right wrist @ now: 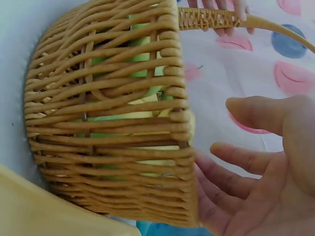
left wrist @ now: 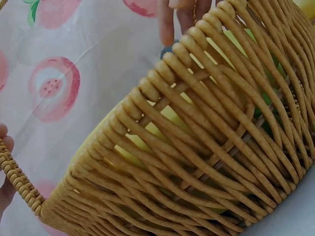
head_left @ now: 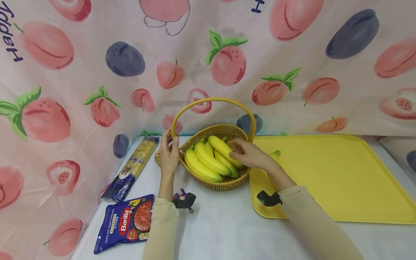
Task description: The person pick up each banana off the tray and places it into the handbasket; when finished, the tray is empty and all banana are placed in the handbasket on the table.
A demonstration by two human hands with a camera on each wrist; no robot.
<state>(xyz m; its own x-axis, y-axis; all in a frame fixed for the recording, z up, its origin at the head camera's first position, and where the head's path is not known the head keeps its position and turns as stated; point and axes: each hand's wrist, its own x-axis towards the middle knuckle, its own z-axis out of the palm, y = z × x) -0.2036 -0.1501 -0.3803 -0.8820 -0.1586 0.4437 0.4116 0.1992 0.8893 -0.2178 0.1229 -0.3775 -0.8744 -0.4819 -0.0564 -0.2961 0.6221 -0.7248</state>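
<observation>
A yellow-brown wicker basket (head_left: 224, 185) with a tall arched handle (head_left: 212, 99) stands on the white table, holding several yellow bananas (head_left: 211, 160) with greenish tips. My left hand (head_left: 169, 153) holds the handle near its base on the left side; its fingers (right wrist: 224, 30) show around the handle in the right wrist view. Over the basket's right side reaches my right hand (head_left: 248, 153), close to the bananas. Thumb and fingers stand apart in the right wrist view with nothing visible between them. Some of its fingertips are hidden behind the basket rim (right wrist: 182, 118).
A yellow tray (head_left: 341, 177) lies on the right; a banana (head_left: 275, 155) there is partly hidden by my right arm. On the left lie a pasta packet (head_left: 133, 168) and a blue Barilla sauce pouch (head_left: 126, 224). A round item (head_left: 157, 157) sits behind my left hand. A fruit-print cloth (head_left: 227, 65) hangs behind.
</observation>
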